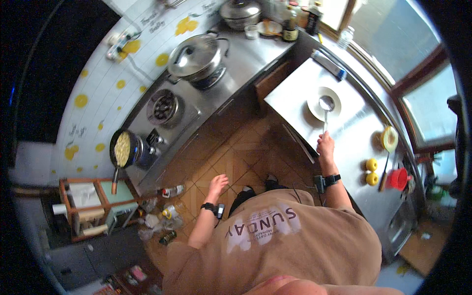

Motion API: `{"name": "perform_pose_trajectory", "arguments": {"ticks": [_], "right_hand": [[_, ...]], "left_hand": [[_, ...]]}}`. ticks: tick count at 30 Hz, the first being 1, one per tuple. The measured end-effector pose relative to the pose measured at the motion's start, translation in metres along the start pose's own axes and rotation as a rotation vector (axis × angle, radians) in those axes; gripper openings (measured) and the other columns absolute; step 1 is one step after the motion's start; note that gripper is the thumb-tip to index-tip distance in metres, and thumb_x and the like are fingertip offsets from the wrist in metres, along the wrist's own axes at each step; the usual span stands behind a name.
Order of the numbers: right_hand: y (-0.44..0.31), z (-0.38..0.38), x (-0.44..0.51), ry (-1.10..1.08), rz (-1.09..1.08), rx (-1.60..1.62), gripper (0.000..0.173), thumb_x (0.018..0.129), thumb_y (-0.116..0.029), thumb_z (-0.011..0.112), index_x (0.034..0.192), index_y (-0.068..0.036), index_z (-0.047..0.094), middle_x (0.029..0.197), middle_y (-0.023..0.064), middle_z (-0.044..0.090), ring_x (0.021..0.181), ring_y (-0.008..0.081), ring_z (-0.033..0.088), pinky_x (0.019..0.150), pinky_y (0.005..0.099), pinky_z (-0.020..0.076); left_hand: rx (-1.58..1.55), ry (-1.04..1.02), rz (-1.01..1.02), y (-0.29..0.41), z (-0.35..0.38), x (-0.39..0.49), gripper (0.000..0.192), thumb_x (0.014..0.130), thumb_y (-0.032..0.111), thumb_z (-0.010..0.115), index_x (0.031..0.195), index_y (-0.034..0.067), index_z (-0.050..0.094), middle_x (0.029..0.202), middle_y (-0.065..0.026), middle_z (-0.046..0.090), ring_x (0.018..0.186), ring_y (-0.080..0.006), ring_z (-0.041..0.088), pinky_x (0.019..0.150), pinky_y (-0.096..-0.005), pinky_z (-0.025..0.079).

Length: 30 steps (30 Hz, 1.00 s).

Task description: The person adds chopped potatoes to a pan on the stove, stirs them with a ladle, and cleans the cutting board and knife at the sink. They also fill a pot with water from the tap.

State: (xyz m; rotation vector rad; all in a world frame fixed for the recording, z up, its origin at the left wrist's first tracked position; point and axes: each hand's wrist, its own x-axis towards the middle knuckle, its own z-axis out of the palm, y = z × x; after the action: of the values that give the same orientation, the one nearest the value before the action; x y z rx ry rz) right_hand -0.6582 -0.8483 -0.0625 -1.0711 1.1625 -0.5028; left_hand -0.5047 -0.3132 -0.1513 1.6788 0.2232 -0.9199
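Observation:
My right hand [326, 144] grips the handle of a metal ladle [326, 102]. The ladle's round head rests in or just above a white shallow bowl [313, 110] on the steel counter; contact cannot be made out. Low over the tiled floor, my left hand [218, 185] hangs free, its fingers loosely extended and holding nothing. Left of it on the stove side, a black frying pan [115, 143] holds pale yellow chopped food [122, 149].
A lidded steel pot [195, 57] stands on the stove [197, 110]. Two yellow fruits [372, 172], a cut melon [389, 138], a knife [385, 173] and a red plastic container [398, 178] lie along the right counter. Plastic bottles [173, 212] litter the floor at left.

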Motion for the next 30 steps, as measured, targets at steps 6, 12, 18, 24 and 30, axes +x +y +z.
{"name": "perform_pose_trajectory", "arguments": {"ticks": [6, 12, 18, 24, 30], "right_hand": [[-0.010, 0.000, -0.002, -0.037, 0.136, 0.265, 0.075, 0.111, -0.068, 0.028, 0.118, -0.001, 0.061, 0.081, 0.0115, 0.070, 0.048, 0.0111, 0.041, 0.043, 0.0276, 0.0326], [0.030, 0.008, -0.021, 0.090, 0.223, 0.396, 0.092, 0.107, -0.077, 0.020, 0.137, 0.004, 0.053, 0.101, 0.0240, 0.075, 0.056, 0.0161, 0.047, 0.047, 0.0268, 0.0372], [0.073, 0.035, -0.038, 0.149, 0.235, 0.368, 0.083, 0.112, -0.067, 0.023, 0.139, 0.004, 0.056, 0.095, 0.0125, 0.072, 0.060, 0.0146, 0.048, 0.051, 0.0290, 0.0401], [0.090, 0.092, -0.068, -0.081, 0.174, 0.223, 0.056, 0.115, -0.050, 0.040, 0.125, -0.001, 0.066, 0.084, 0.0037, 0.069, 0.059, 0.0118, 0.053, 0.051, 0.0284, 0.0418], [0.090, 0.115, -0.120, -0.227, -0.013, -0.108, 0.030, 0.112, -0.031, 0.052, 0.116, -0.006, 0.069, 0.082, 0.0012, 0.068, 0.063, 0.0089, 0.056, 0.055, 0.0250, 0.0456]], "left_hand": [[0.672, -0.157, 0.098, -0.146, -0.162, -0.129, 0.026, 0.104, 0.030, 0.058, 0.097, 0.010, 0.073, 0.095, -0.0080, 0.073, 0.087, -0.0289, 0.070, 0.076, -0.0429, 0.056], [0.678, 0.057, -0.459, -0.216, -0.148, -0.235, 0.025, 0.102, 0.031, 0.063, 0.096, 0.011, 0.076, 0.096, -0.0088, 0.076, 0.085, -0.0282, 0.072, 0.071, -0.0452, 0.057], [0.428, 0.125, -0.429, -0.236, -0.152, -0.222, 0.024, 0.102, 0.032, 0.066, 0.104, 0.010, 0.074, 0.097, -0.0090, 0.075, 0.086, -0.0264, 0.072, 0.070, -0.0450, 0.058], [0.232, 0.159, -0.346, -0.234, -0.199, -0.164, 0.027, 0.102, 0.033, 0.069, 0.113, 0.009, 0.072, 0.098, -0.0092, 0.075, 0.086, -0.0247, 0.072, 0.068, -0.0448, 0.058], [0.050, 0.157, -0.392, -0.156, -0.236, -0.055, 0.035, 0.103, 0.034, 0.070, 0.126, 0.008, 0.067, 0.105, -0.0084, 0.073, 0.091, -0.0186, 0.070, 0.069, -0.0399, 0.056]]}}
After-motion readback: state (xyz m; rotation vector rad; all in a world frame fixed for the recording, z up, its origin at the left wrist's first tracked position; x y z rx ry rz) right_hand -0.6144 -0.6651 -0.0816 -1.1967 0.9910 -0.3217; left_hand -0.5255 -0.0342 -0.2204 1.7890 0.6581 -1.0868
